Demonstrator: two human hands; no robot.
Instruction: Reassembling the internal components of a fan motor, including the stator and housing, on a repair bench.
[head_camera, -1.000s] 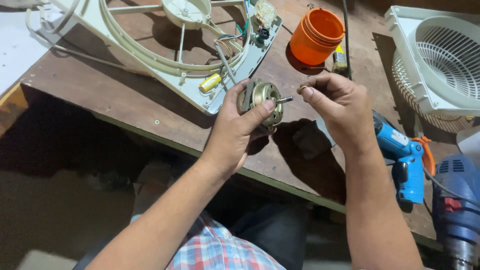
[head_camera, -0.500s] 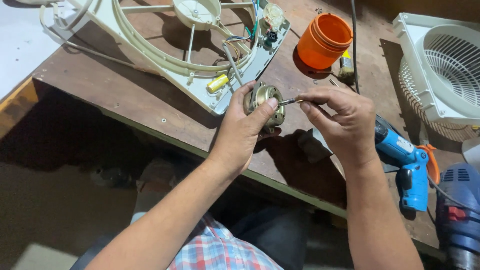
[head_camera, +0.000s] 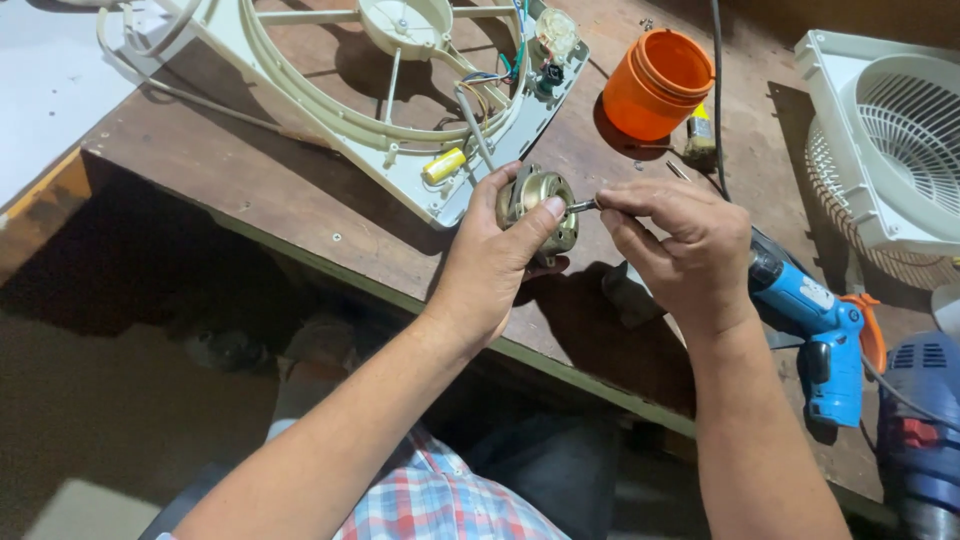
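Brassy gold and grey metal on the small motor (head_camera: 538, 205), cream-white on the fan frame (head_camera: 330, 110) with its yellow capacitor (head_camera: 444, 165). Bright orange for the cup (head_camera: 658, 84), blue for the drill (head_camera: 815, 325), white for the grille (head_camera: 890, 140). Worn brown across the table (head_camera: 300, 215); red, white and blue plaid on the shirt (head_camera: 440, 500).

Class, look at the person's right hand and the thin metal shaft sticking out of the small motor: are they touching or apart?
Touching. The head view shows the right hand pinching the shaft at its tip between thumb and forefinger, while the left hand grips the motor.

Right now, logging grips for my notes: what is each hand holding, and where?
Left hand grips the small motor around its body; right hand pinches its shaft tip.
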